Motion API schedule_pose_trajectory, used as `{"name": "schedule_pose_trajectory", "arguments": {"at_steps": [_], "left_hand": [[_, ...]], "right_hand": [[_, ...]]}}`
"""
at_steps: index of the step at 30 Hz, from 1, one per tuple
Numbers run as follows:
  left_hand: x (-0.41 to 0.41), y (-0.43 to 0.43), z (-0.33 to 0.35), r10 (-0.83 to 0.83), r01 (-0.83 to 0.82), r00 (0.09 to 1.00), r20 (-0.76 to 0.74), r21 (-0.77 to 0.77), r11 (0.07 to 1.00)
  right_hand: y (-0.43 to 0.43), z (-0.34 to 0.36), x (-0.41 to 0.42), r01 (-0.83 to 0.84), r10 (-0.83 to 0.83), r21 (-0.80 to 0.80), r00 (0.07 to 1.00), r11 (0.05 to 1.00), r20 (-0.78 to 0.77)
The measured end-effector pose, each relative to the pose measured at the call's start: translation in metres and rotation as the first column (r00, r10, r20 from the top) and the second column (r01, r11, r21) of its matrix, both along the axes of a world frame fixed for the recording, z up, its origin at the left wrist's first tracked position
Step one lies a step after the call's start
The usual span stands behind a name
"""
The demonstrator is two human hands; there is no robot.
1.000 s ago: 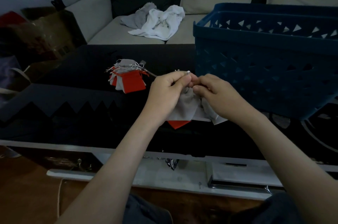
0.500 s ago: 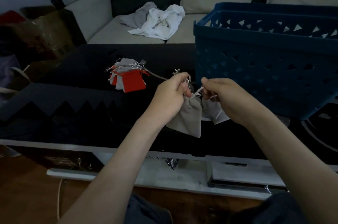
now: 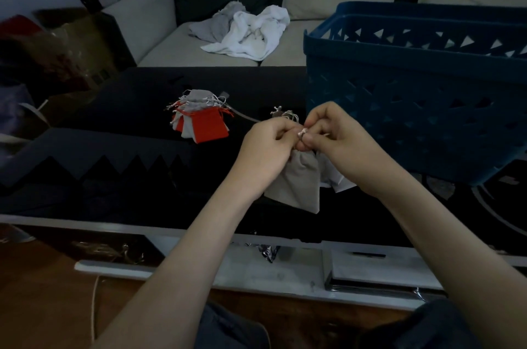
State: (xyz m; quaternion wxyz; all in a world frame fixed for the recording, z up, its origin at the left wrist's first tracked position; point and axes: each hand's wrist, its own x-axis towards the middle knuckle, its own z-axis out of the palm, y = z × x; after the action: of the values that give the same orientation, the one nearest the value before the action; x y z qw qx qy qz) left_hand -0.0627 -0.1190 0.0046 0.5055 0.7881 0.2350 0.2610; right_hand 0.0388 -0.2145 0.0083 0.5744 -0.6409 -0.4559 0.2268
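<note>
Dim sofa room, dark worktop (image 3: 128, 177). The left hand (image 3: 265, 149) and right hand (image 3: 342, 146) both pinch the drawstring (image 3: 302, 131) above the grey pouch (image 3: 299, 180), which hangs between them at 3 o'clock of the pouch pile (image 3: 199, 123). Pull the cords evenly outward, I'd say.

Hands: left hand (image 3: 266, 146) and right hand (image 3: 340, 139) drawn together again, fingertips meeting atop grey pouch (image 3: 299, 180); red corner beneath gone.

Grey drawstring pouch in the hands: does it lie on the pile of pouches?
No, the left hand and right hand hold the grey drawstring pouch apart from the pile of pouches.
</note>
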Motion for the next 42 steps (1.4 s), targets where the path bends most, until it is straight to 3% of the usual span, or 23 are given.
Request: {"name": "schedule_pose_trajectory", "arguments": {"at_steps": [8, 15, 21, 30, 37, 39, 42], "left_hand": [[-0.002, -0.007, 0.004, -0.101, 0.103, 0.993, -0.058, 0.030, 0.994], [-0.003, -0.005, 0.005, -0.028, 0.023, 0.997, 0.075, 0.076, 0.997], [0.000, -0.004, 0.003, 0.034, -0.041, 0.990, 0.140, 0.044, 0.998], [0.000, -0.002, 0.002, -0.024, 0.014, 0.996, 0.082, 0.117, 0.993], [0.001, -0.001, 0.001, -0.032, 0.023, 0.999, 0.042, 0.186, 0.982], [0.002, -0.002, 0.001, -0.006, 0.002, 1.000, 0.026, 0.179, 0.984], [0.002, -0.003, 0.003, 0.068, -0.068, 0.998, 0.013, 0.066, 0.995]], "right_hand": [[-0.001, -0.003, 0.002, 0.161, -0.158, -0.013, 0.979, 0.987, 0.128], [0.001, -0.001, -0.006, 0.219, -0.222, 0.038, 0.970, 0.975, 0.096], [0.000, 0.002, -0.006, 0.216, -0.216, -0.009, 0.972, 0.976, -0.096], [-0.003, 0.007, -0.007, 0.161, -0.178, -0.112, 0.970, 0.981, -0.164], [-0.007, 0.015, -0.012, 0.104, -0.135, -0.102, 0.915, 0.989, -0.380], [-0.005, 0.012, -0.011, 0.117, -0.149, -0.111, 0.921, 0.987, -0.360], [-0.001, 0.007, -0.008, 0.204, -0.224, -0.130, 0.959, 0.970, -0.176]]}}
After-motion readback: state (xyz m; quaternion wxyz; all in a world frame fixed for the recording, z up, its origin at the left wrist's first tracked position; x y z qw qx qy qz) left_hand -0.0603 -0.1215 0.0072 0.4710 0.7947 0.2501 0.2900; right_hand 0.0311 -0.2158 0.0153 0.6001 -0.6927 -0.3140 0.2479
